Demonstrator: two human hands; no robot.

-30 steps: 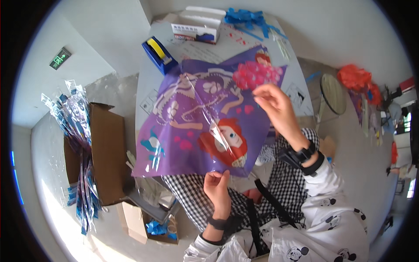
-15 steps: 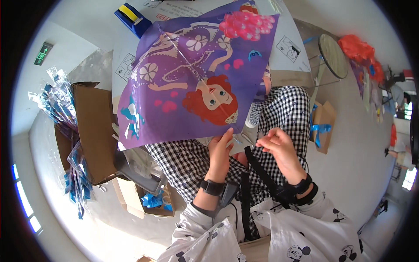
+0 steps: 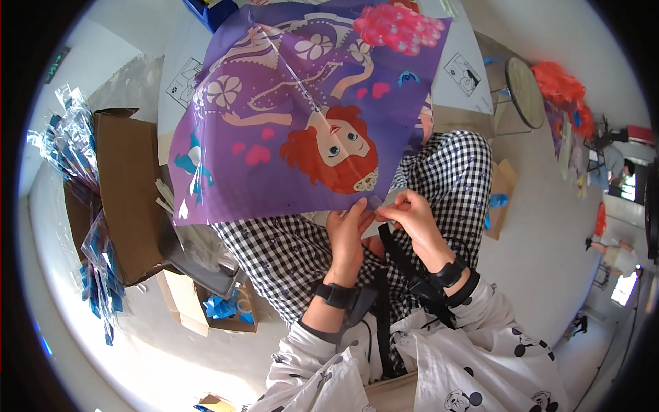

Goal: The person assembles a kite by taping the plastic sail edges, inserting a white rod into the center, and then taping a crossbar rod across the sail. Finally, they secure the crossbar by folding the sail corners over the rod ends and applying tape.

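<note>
A purple kite [image 3: 288, 117] with a red-haired cartoon girl printed on it lies spread over my lap and the white table's edge [image 3: 467, 75]. My left hand [image 3: 347, 237] rests flat under the kite's near corner, fingers against its underside. My right hand [image 3: 412, 216] pinches the kite's bottom tip between thumb and fingers. Both wrists wear black bands. A pink tassel bunch [image 3: 401, 24] sits at the kite's far corner.
An open brown cardboard box [image 3: 127, 185] stands to my left, with blue packaged kites [image 3: 75, 151] stacked beside it. A smaller box with blue ribbons [image 3: 226, 305] sits on the floor. At right are a round stool [image 3: 525, 93] and orange material [image 3: 559, 86].
The kite has come closer toward me and fills more of the view. My right hand moved from my lap up to the kite's bottom tip, beside my left hand.
</note>
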